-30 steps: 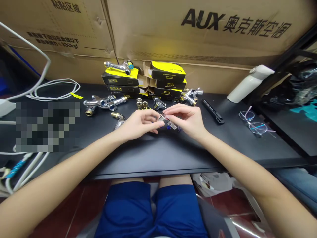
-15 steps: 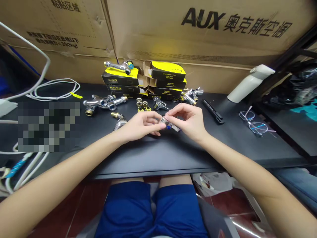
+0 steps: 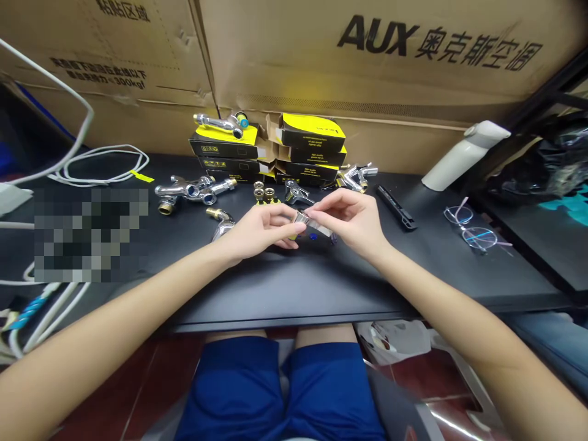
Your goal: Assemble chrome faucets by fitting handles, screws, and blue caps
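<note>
Above the dark tabletop, my left hand (image 3: 264,231) and my right hand (image 3: 353,219) meet around a small shiny chrome piece that looks like a faucet handle (image 3: 320,227). My left thumb and fingers grip its left end, while my right thumb and fingertips pinch its upper side. A small blue bit (image 3: 313,236) shows just below it; whether it is attached I cannot tell. Just behind the hands lies a chrome lever handle (image 3: 296,192). Several brass-and-chrome nuts (image 3: 259,195) stand beside it. Left of my left hand is a chrome elbow fitting (image 3: 223,226), partly hidden by the wrist.
Chrome faucet bodies (image 3: 195,188) lie at the left and more chrome parts (image 3: 354,177) at the right. Yellow-black boxes (image 3: 312,131) are stacked behind, one faucet (image 3: 219,124) on top. To the right are a black tool (image 3: 395,208), glasses (image 3: 478,236) and a white bottle (image 3: 463,156).
The chrome piece has turned slightly between my fingers, and its flat face shows more now. Both hands stay in nearly the same place.
</note>
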`<action>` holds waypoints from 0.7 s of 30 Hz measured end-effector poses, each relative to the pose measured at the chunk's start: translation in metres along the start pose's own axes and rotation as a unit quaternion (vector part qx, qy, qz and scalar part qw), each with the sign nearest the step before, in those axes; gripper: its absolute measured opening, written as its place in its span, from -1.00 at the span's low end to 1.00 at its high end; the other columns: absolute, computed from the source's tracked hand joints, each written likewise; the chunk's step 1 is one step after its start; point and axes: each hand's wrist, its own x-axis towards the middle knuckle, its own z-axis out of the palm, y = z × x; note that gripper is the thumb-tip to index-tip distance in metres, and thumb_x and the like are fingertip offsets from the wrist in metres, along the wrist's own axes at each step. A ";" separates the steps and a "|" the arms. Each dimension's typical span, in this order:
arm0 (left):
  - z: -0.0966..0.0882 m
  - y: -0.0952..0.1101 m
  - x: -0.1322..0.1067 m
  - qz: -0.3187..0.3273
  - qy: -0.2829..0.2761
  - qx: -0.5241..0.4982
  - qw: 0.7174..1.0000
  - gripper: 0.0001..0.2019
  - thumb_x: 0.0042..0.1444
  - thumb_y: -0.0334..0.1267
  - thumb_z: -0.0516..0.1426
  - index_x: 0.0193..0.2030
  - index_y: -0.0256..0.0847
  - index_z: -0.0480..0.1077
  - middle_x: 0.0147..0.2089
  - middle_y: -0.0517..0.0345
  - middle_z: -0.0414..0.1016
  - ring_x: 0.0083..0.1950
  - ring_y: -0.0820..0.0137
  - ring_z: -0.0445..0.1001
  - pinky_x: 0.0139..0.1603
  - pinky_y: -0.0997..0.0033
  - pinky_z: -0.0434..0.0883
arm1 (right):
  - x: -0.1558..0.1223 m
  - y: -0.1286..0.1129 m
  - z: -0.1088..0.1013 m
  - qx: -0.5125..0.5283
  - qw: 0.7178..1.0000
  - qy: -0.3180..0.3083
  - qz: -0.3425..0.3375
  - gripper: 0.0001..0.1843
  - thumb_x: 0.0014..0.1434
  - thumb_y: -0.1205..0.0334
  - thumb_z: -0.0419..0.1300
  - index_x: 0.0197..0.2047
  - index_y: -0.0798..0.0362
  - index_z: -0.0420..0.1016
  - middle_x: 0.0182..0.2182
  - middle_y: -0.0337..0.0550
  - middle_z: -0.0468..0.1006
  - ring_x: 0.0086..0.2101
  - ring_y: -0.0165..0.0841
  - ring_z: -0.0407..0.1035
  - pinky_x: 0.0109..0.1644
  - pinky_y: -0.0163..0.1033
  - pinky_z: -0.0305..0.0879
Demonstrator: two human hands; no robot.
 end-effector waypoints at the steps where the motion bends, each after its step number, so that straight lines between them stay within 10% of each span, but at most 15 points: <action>1: 0.000 0.000 0.000 -0.002 0.006 0.000 1.000 -0.64 -0.01 -0.05 0.34 -0.16 -0.24 0.48 -0.26 0.10 0.63 -0.33 0.36 0.62 -0.12 0.22 0.59 | -0.001 -0.001 0.000 -0.002 1.000 0.002 -0.005 -0.85 0.04 0.18 0.42 -0.35 0.04 0.57 -0.35 -0.15 0.66 -0.31 -0.29 0.56 -0.16 -0.14 0.53; 21: -0.001 -0.001 0.002 0.009 0.020 -0.018 1.000 -0.66 0.01 -0.10 0.34 -0.18 -0.25 0.40 -0.25 0.15 0.60 -0.28 0.39 0.61 -0.08 0.28 0.58 | 0.007 0.006 -0.004 0.094 0.988 -0.021 0.118 -0.77 -0.01 0.11 0.43 -0.31 0.01 0.56 -0.23 -0.17 0.66 -0.22 -0.31 0.53 -0.05 -0.14 0.46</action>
